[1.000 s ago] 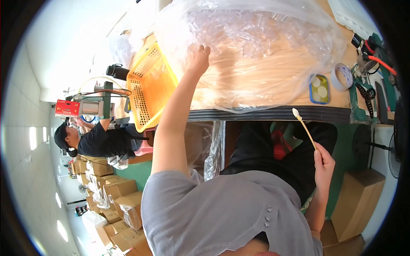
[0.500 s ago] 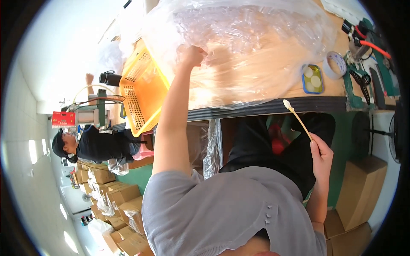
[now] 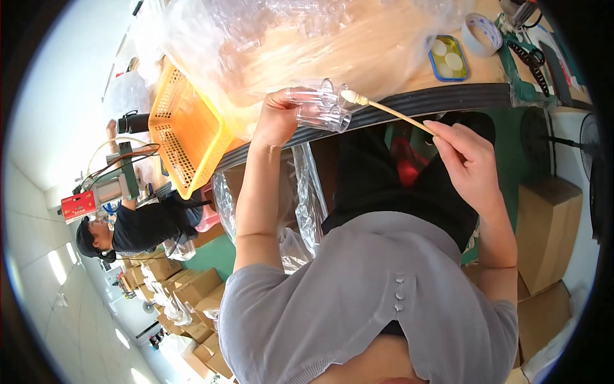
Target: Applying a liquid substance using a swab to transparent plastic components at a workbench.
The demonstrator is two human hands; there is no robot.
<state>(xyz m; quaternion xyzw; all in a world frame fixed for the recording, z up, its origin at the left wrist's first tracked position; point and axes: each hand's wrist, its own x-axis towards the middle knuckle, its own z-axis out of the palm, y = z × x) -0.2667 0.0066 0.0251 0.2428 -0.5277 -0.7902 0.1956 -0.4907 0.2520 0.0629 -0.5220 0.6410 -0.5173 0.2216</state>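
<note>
Above the table's front edge, my left hand (image 3: 279,120) is closed round several short transparent tubes (image 3: 320,115), their open ends pointing right. My right hand (image 3: 470,160) pinches the end of a thin wooden stick (image 3: 400,115). The stick's whitish, bulbous tip (image 3: 354,97) looks wrapped and is right at the tubes' open ends; whether it touches or enters one I cannot tell. Farther back on the table lies a transparent plastic sheet or bag (image 3: 249,64) with more transparent tubes (image 3: 320,16) on it.
A yellow perforated basket (image 3: 220,144) stands left of my left hand. A blue-rimmed dish (image 3: 465,72) with pale discs, a tape roll (image 3: 489,48) and a green metal fixture (image 3: 511,70) are on the right. A co-worker (image 3: 150,224) is at far left; cardboard boxes (image 3: 547,237) stand low right.
My left hand has come back from the plastic sheet toward me, now with transparent tubes in it. My right hand has risen, bringing the stick's tip left to the tubes.
</note>
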